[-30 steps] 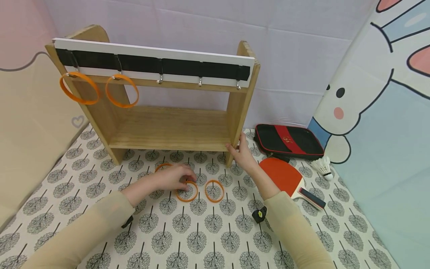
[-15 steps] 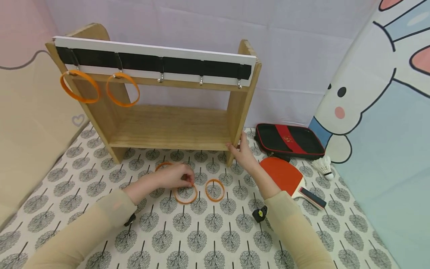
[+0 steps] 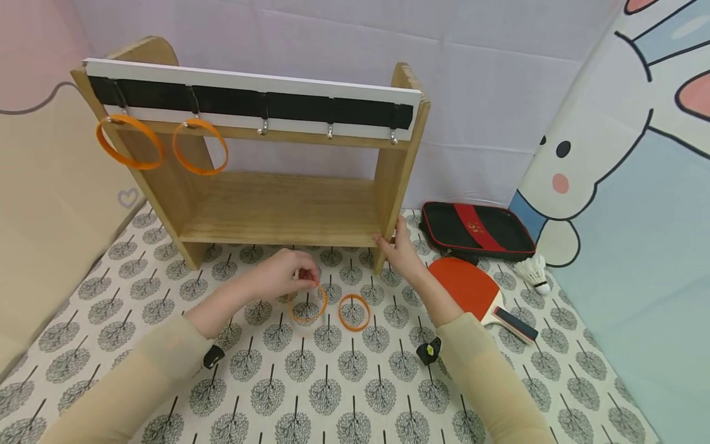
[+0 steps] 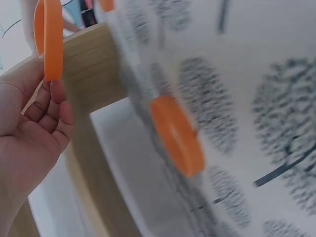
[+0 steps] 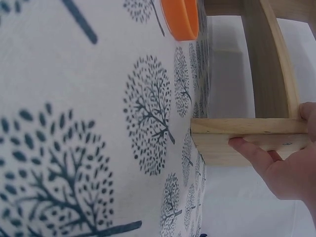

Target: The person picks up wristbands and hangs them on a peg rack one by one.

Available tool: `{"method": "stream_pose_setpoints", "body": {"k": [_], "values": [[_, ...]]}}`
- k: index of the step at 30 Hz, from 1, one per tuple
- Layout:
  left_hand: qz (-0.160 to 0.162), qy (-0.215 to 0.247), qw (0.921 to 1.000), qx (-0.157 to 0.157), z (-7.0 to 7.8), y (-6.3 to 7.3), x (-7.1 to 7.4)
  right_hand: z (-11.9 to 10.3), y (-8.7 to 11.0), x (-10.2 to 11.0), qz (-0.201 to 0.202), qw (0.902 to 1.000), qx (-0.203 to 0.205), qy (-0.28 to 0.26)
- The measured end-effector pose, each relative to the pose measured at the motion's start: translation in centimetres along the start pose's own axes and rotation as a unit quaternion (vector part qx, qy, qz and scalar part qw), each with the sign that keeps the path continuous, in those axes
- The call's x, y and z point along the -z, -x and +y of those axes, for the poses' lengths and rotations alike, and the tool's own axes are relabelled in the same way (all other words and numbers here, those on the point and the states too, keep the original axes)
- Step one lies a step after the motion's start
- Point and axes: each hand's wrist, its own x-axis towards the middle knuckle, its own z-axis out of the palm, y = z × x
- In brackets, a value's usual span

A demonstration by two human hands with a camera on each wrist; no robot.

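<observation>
My left hand pinches an orange ring between thumb and fingertips, and the ring hangs low over the tablecloth. In the left wrist view the same band stands edge-on above the curled fingers. Another orange ring lies on the cloth behind that hand, hidden in the head view. A further ring lies to its right. My right hand grips the right side panel of a wooden shelf, thumb at its front edge. Two orange rings hang from the shelf's leftmost hooks.
Three bare metal hooks hang along the black strip of the white rail. At the right lie a red table tennis bat, a black and red case and a shuttlecock. A fabric backdrop stands behind the shelf.
My left hand has taken hold of an orange ring from the cloth and raised it slightly, away from me. The right hand stays on the shelf's side panel.
</observation>
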Motion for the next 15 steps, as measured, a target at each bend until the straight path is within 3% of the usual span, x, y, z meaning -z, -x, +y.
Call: {"method": "stream_pose_setpoints", "body": {"k": [7,15], "values": [[0.073,-0.031,0.9968,-0.014,1.5,0.3,2.6,3.3,-1.6,-0.1,0.012,0.9999,0.005,-0.001],[0.167,-0.044,0.9841,-0.042,3.5,0.6,5.6,3.6,-1.7,-0.2,0.019,0.9998,-0.001,0.003]]}}
